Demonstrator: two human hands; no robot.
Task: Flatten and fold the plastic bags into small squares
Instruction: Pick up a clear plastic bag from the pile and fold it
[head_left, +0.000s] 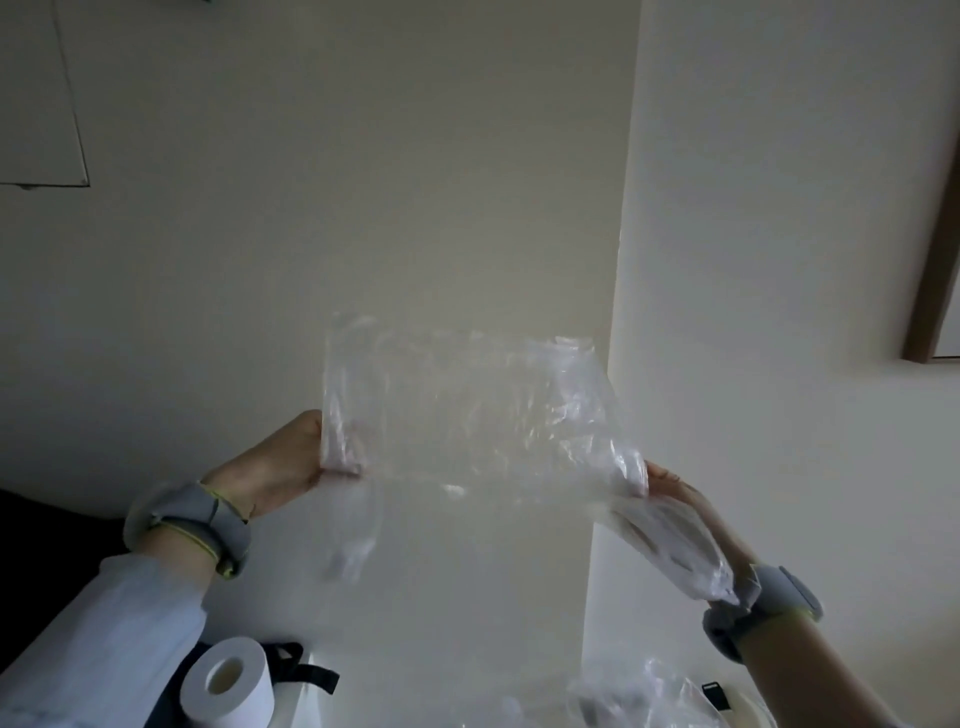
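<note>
A clear, crinkled plastic bag (467, 410) is stretched in the air in front of a pale wall. My left hand (291, 457) grips its left edge, fingers curled behind the film. My right hand (675, 493) pinches its right edge, and part of the bag drapes down over that hand toward the wrist. More clear plastic bags (639, 696) lie in a loose heap at the bottom of the view.
A white paper roll (228, 686) stands at the bottom left beside a black strap (296, 670). A wall corner (618, 312) runs down behind the bag. A wooden frame edge (935, 234) is at the far right. Both wrists wear grey bands.
</note>
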